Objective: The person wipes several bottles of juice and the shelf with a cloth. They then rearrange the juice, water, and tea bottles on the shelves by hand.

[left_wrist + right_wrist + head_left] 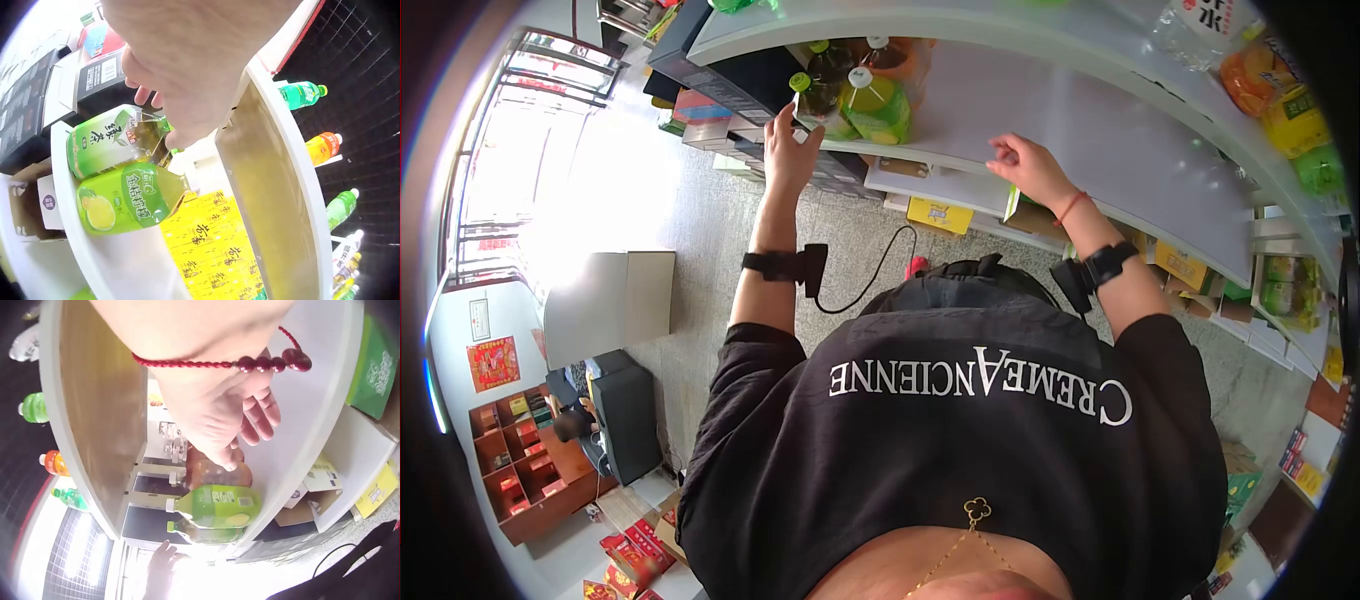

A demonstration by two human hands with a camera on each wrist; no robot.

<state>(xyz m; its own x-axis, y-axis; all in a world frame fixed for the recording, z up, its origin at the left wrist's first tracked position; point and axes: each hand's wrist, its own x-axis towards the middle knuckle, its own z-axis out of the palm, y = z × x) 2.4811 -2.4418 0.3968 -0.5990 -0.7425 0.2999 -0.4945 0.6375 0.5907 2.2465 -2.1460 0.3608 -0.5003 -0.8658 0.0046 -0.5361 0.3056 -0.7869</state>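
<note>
On the white shelf [1000, 95] stands a small group of drink bottles. At the front are a green tea bottle [100, 145] with a green cap and a kumquat-lemon drink bottle [128, 203] with a white cap. A darker bottle [832, 62] and a peach-coloured bottle [219, 474] stand behind them. My left hand [792, 155] is beside the green tea bottle, fingers and thumb apart; in the left wrist view it overlaps the cap. My right hand [1032, 168] is over the shelf's front edge, to the right of the bottles, fingers loosely bent and holding nothing.
An upper shelf [294, 156] overhangs the bottles, with more drinks [1265, 80] on it. Yellow boxes [209, 240] stand deeper in the shelf. Dark boxes [28, 112] are stacked at its left end. Below are lower shelves with a yellow carton [940, 215]. A person [578, 420] sits far behind.
</note>
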